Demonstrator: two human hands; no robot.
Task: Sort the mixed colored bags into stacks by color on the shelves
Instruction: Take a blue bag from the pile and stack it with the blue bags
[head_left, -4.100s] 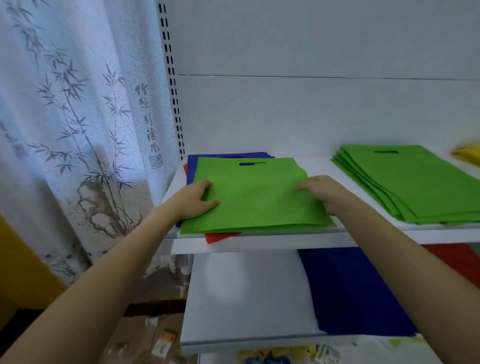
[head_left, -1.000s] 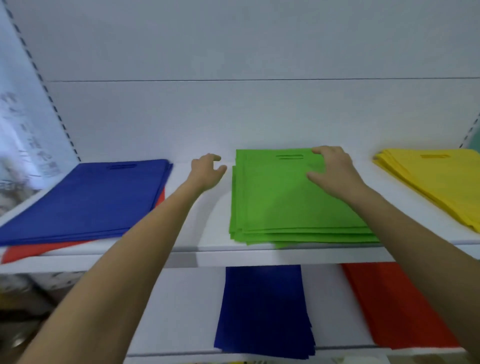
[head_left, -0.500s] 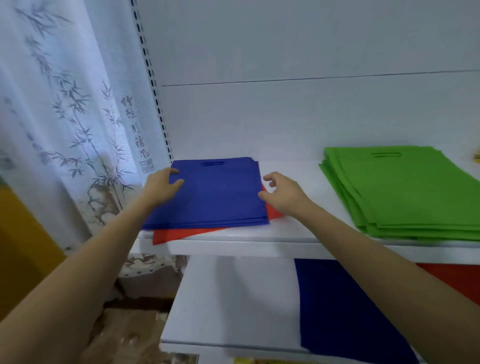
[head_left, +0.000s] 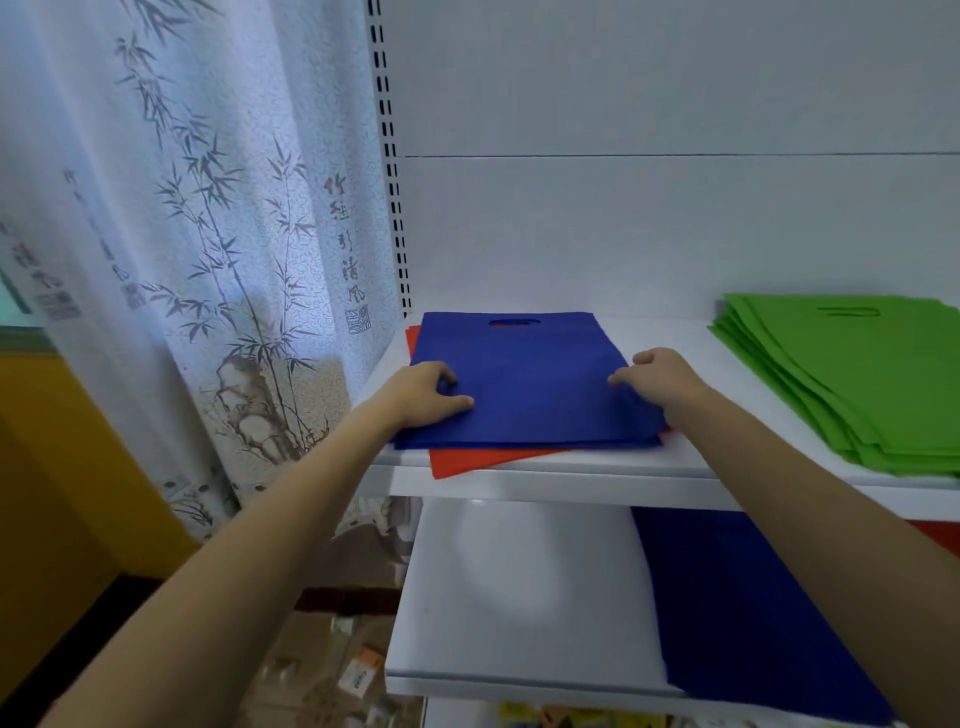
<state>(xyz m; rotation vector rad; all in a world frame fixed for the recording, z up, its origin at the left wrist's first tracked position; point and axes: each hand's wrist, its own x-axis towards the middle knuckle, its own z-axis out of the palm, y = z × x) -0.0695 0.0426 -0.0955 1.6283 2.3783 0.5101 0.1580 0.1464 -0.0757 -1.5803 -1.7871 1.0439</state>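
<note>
On the white upper shelf (head_left: 649, 470), my left hand (head_left: 423, 395) and right hand (head_left: 662, 382) pinched the flat blue fabric bags (head_left: 530, 384), whose drag might pull off the overhanging red bag (head_left: 478, 460) beneath.

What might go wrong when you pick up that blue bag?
The red bag underneath pokes over the shelf edge, so lifting the blue bag could drag it off. Also, both the left hand and right hand grip near layered blue edges, so more than one bag might come up.
</note>
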